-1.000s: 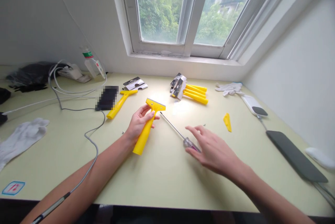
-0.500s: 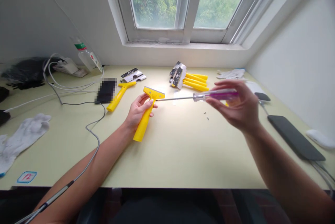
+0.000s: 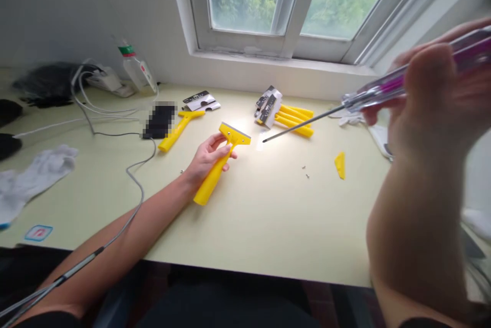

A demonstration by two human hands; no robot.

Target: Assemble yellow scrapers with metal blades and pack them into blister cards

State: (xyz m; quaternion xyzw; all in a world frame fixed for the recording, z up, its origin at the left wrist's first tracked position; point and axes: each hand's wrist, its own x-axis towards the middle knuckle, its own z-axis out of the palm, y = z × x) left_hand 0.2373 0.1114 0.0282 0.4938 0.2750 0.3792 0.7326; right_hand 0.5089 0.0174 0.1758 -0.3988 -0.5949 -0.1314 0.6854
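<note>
My left hand is closed around the neck of a yellow scraper, whose wide head with two screws points away from me. My right hand grips the clear and purple handle of a screwdriver, raised at the right. The screwdriver's tip is apart from the scraper, to its right. On the table to the right lie two small screws and a small yellow plastic piece. Another tiny screw lies just left of my left hand.
Several yellow scrapers with packaged heads lie near the window. At left are another yellow scraper, a black-and-silver packet, a pixelated dark object, a bottle, cables and a white glove. A grey cable crosses my left forearm.
My right hand has lifted the screwdriver up and to the right, towards me, so its tip has left the scraper's neck. The left hand still holds the scraper. The view has shifted slightly.
</note>
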